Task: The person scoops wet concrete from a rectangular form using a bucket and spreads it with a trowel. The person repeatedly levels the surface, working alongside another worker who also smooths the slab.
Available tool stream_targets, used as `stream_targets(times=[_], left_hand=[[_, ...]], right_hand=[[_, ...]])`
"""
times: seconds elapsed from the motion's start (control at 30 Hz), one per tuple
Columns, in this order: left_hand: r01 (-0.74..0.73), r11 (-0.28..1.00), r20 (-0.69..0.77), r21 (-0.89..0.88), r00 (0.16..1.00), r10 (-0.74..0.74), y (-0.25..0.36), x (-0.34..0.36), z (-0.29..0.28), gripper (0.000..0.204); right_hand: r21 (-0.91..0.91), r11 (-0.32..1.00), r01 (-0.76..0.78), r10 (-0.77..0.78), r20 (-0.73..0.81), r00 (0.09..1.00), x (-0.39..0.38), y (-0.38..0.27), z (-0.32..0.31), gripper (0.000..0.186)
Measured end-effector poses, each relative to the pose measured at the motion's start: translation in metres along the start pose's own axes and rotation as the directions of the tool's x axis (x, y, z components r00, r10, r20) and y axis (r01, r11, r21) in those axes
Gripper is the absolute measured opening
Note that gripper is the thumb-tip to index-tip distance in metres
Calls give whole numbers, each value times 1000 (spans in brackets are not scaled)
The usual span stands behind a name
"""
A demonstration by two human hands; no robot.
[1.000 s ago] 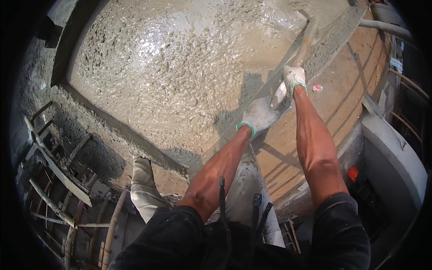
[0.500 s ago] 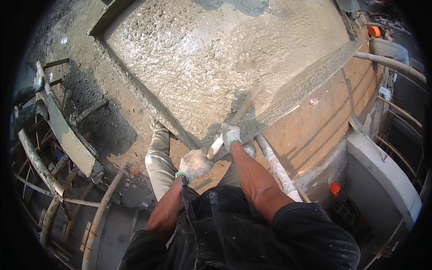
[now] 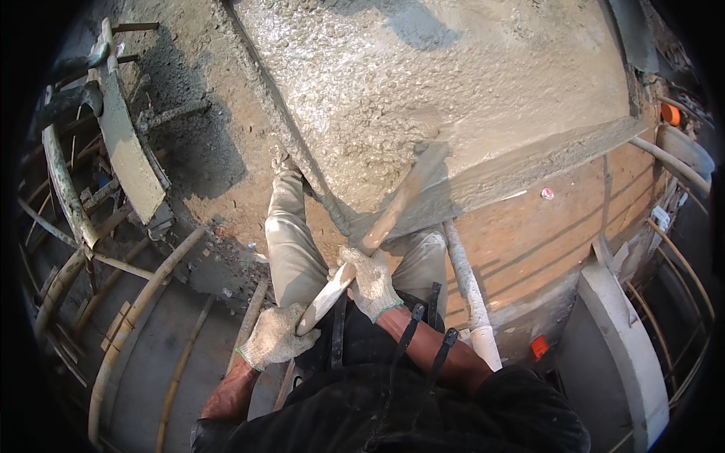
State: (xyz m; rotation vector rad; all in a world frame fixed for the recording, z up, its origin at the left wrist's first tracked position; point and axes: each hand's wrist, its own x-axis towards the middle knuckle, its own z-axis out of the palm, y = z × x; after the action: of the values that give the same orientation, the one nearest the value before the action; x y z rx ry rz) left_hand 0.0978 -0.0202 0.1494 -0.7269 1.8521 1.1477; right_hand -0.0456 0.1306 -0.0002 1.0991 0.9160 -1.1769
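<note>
A: What is held?

B: A long, round, pale wooden handle (image 3: 396, 215), grey with wet mix toward its far end, runs from 7 o'clock up to 1 o'clock. The left hand (image 3: 278, 336), in an off-white knitted glove with a green cuff, is at 7 o'clock, its fingers clamped around the butt; the right hand (image 3: 368, 281), gloved alike, is near 6 o'clock, its fingers wrapped around the shaft farther up.

A: What has just changed?

B: Both hands now lie closer to the body than one second ago, when they reach toward 2 o'clock. The handle crosses the near corner of the wet, grey-brown, pebbly concrete slab (image 3: 362, 113), which spreads across 12 o'clock.

A: And its meaning for the work?

B: Judging by position, the handle's far end now serves this near corner. Whether a blade lies beneath the surface cannot be told.

A: What stands beside it?

B: A white, mortar-spattered pipe (image 3: 470, 291) at 4 o'clock, apart from both hands.
</note>
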Motion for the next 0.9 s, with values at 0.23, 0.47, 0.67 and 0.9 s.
stream_targets(times=[0.23, 0.47, 0.67, 0.9], left_hand=[[-259, 944, -94, -206, 965, 245, 19, 144, 25, 35], [173, 985, 48, -2, 984, -172, -38, 51, 10, 34], [177, 984, 22, -20, 984, -176, -44, -24, -6, 37], [158, 974, 84, -160, 986, -146, -57, -62, -4, 36]], right_hand=[[-40, 830, 557, -545, -272, 793, 61, -190, -24, 18], [306, 952, -12, 61, -149, 987, 187, -35, -53, 9], [239, 969, 55, -25, -126, 992, 134, 47, -34, 10], [259, 955, 144, -70, -275, 959, 71, 54, -24, 14]])
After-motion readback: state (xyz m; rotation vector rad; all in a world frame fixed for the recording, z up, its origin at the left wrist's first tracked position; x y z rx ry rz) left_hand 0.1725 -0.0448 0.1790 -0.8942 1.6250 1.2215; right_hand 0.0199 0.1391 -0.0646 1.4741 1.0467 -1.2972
